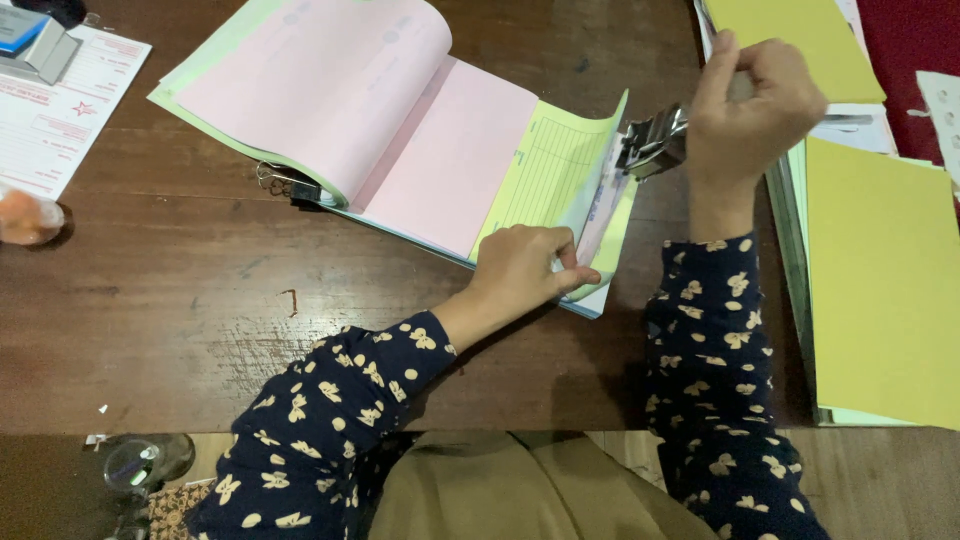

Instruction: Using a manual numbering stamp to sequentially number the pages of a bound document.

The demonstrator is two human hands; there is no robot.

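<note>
On the dark wooden surface (180, 300) lies an open carbon-copy form book (400, 130), its pink sheets curled back over the left side and a yellow-green sheet (550, 170) lifted near the right edge. Left hand (525, 270) pinches the lower corner of that raised sheet, fingers closed on the paper and holding it up off the white leaf beneath. Right hand (750, 100) is wrapped shut around a metal numbering stamp (652, 142), poised at the sheet's upper edge — whether it touches the paper I cannot tell. Judging by the thick fold of pink pages turned over, much of the book looks worked through; only a thin remainder sits under the hands. Yellow card stacks (880, 270) wait at the right — a black binder clip (300, 188) peeks from under the book's spine.
</note>
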